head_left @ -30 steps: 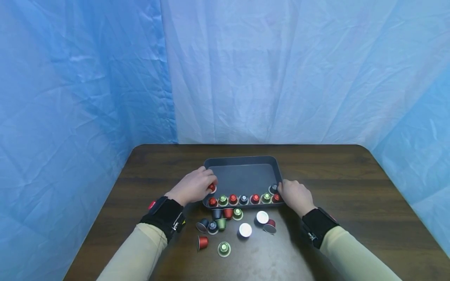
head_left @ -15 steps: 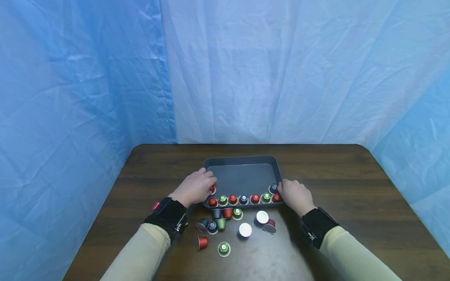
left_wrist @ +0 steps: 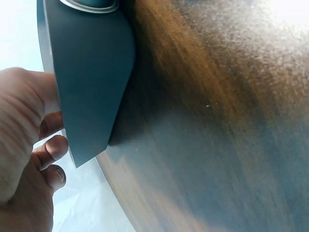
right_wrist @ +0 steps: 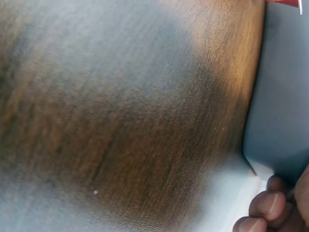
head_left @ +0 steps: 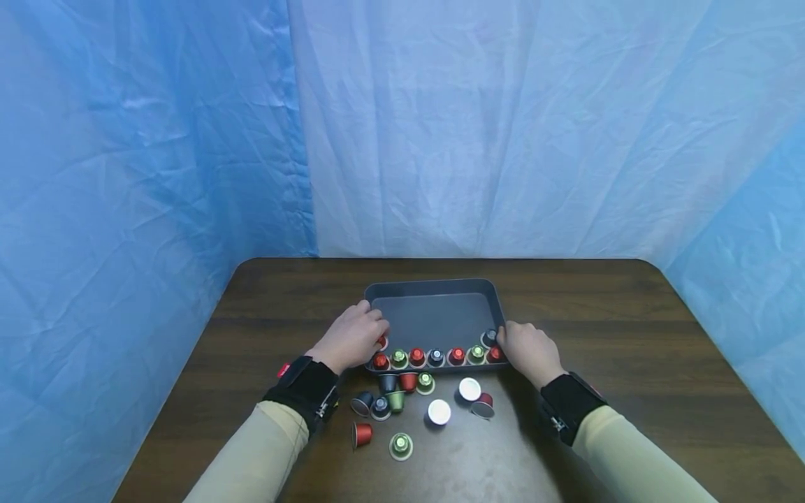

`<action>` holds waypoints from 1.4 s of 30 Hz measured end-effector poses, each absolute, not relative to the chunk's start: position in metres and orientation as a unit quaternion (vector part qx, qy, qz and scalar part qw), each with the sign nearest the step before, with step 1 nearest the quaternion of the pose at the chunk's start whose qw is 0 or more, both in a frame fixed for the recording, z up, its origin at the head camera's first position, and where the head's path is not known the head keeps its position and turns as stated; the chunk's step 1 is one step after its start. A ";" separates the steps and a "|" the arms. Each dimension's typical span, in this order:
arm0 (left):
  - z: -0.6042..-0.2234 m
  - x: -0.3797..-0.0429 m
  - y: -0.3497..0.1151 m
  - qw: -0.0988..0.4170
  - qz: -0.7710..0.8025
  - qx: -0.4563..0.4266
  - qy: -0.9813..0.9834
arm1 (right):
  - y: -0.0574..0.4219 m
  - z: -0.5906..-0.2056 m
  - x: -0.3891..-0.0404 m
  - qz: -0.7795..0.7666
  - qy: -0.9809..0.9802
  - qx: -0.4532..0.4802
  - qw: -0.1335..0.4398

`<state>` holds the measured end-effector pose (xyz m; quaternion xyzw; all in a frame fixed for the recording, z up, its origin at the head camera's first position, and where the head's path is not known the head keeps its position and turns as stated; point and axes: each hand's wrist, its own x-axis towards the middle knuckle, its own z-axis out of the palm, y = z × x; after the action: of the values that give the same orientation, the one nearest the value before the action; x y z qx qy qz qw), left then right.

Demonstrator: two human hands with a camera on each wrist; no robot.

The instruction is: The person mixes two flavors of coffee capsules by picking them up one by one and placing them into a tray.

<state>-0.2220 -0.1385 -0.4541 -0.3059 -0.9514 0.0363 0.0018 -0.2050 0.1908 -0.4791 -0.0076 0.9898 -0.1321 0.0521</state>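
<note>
A dark baking tray [head_left: 434,314] lies on the table, with a row of red, green and dark blue coffee capsules along its near side. At its left end, my left hand [head_left: 353,339] reaches over the wall and pinches a red coffee capsule [head_left: 382,342], partly hidden by the fingers. In the left wrist view, the curled fingers [left_wrist: 50,150] show outside the tray wall [left_wrist: 91,77]; the capsule is out of sight there. My right hand [head_left: 528,349] grips the tray's right rim, beside a dark blue capsule [head_left: 489,339]. Curled fingers [right_wrist: 268,205] appear at the tray corner in the right wrist view.
In front of the tray lie several loose capsules, among them a green one [head_left: 400,446], a red one [head_left: 361,434], a dark blue one [head_left: 380,407] and two showing white tops [head_left: 438,412]. Blue sheeting [head_left: 478,126] hangs behind the wooden table [head_left: 616,349].
My left hand has shifted slightly, its wrist moving right, and the red capsule under its fingers sits a little lower in the head view. The right hand and the tray have stayed put.
</note>
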 end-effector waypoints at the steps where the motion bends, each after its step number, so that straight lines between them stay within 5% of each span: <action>1: -0.455 -0.222 -0.138 0.001 0.038 -0.306 -0.951 | 0.191 -0.480 -0.205 -0.133 0.990 -0.008 0.052; 42: -0.439 -0.193 -0.158 -0.016 -0.047 -0.270 -0.962 | 0.192 -0.481 -0.206 -0.133 0.990 -0.013 0.042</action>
<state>-0.1930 -0.1580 -0.4390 -0.2700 -0.9616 -0.0471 -0.0160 -0.2057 0.1921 -0.4813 -0.0131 0.9902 -0.1326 0.0425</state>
